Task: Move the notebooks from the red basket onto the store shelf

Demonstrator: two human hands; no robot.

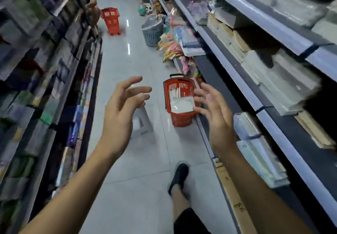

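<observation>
The notebooks [181,103], wrapped in clear plastic, lay inside the red basket [179,119] on the aisle floor [131,160], just beside the base of the store shelf [273,91] on the right. Both hands, left hand [121,106] and right hand [214,109], were raised above it, fingers spread, holding nothing.

The 1 head camera looks forward and down along the aisle floor [127,33], with shelves at both frame edges, arms close below.
</observation>
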